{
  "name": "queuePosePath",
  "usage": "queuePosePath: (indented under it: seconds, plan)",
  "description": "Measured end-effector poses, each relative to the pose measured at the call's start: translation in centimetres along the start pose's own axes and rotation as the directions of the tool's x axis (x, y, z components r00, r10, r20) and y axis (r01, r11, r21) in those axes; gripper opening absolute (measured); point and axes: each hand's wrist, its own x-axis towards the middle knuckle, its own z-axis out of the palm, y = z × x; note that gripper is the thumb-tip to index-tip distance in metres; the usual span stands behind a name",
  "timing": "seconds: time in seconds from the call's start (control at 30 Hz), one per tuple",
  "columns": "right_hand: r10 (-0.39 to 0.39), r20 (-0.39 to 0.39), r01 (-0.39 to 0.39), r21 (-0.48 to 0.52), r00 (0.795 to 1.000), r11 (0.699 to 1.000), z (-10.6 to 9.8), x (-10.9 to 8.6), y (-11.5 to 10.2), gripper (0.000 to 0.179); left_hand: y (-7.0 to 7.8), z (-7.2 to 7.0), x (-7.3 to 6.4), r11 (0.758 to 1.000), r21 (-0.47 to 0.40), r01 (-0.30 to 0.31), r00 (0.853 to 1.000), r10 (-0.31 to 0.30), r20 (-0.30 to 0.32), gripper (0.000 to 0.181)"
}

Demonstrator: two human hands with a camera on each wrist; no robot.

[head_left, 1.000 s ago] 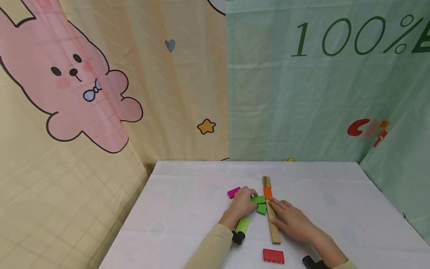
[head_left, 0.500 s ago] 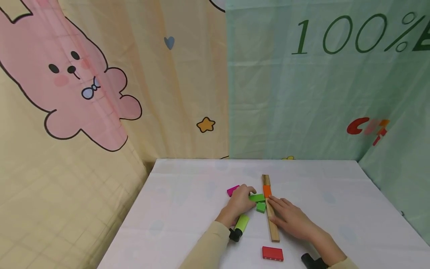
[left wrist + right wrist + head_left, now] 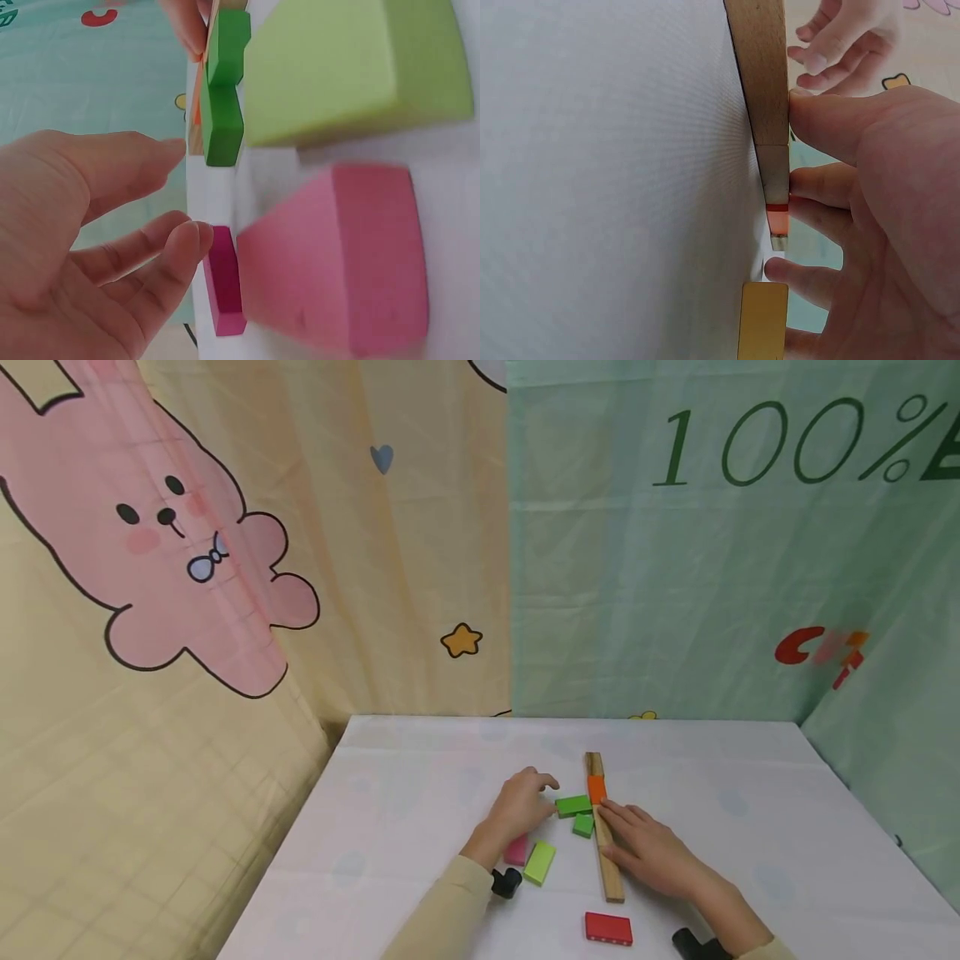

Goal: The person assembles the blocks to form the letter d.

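My left hand [image 3: 519, 804] hovers just left of a green block [image 3: 573, 806], its thumb and fingers apart with nothing between them. A second, smaller green block [image 3: 583, 825] lies against the first. Both sit beside a straight row of wooden blocks [image 3: 609, 860] that includes an orange block [image 3: 597, 789]. Across the row from them, my right hand [image 3: 651, 850] rests its extended fingertips and thumb on the wooden pieces. In the left wrist view a magenta block [image 3: 226, 281] lies beyond the left fingers; the left hand hides it from the head view.
Near the left wrist lie a pink block [image 3: 516, 850] and a yellow-green block [image 3: 540, 862]. A red block [image 3: 609, 928] is close to the front of the white table [image 3: 360, 893]. A yellow block [image 3: 763, 321] shows beside the right fingers. Printed curtains hang behind.
My left hand has drawn back to the left, away from the green block, with its fingers parted. The pink block now shows near its wrist. The right hand stays on the row.
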Motion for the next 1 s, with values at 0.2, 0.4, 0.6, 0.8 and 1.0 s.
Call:
queuePosePath:
  seconds: [0.2, 0.4, 0.6, 0.8, 1.0]
  plan:
    - [0.025, 0.002, -0.025, -0.004, 1.0, 1.0, 0.0, -0.1, 0.2, 0.072, -1.0, -0.8, -0.1, 1.0, 0.009, -0.013, 1.0, 0.013, -0.026, 0.028]
    - [0.024, 0.007, -0.024, -0.011, 1.0, 1.0, 0.0, -0.1, 0.2, 0.072, -1.9, -1.3, -0.5, 1.0, 0.007, 0.016, 0.999, -0.016, -0.05, 0.026]
    - [0.017, -0.004, -0.017, -0.008, 1.0, 1.0, 0.0, 0.0, 0.0, 0.071, -3.7, -1.2, -0.4, 0.994, -0.015, 0.104, 0.989, -0.105, -0.108, 0.027]
    - [0.008, -0.004, -0.008, -0.008, 1.0, 1.0, 0.1, 0.0, -0.1, 0.071, -5.8, -0.5, -0.2, 0.98, -0.101, 0.173, 0.974, -0.186, -0.129, 0.029]
    - [0.002, -0.004, -0.002, -0.005, 1.0, 1.0, 0.1, -0.1, -0.1, 0.07, -6.8, 0.0, 0.1, 0.976, -0.154, 0.156, 0.975, -0.177, -0.135, 0.029]
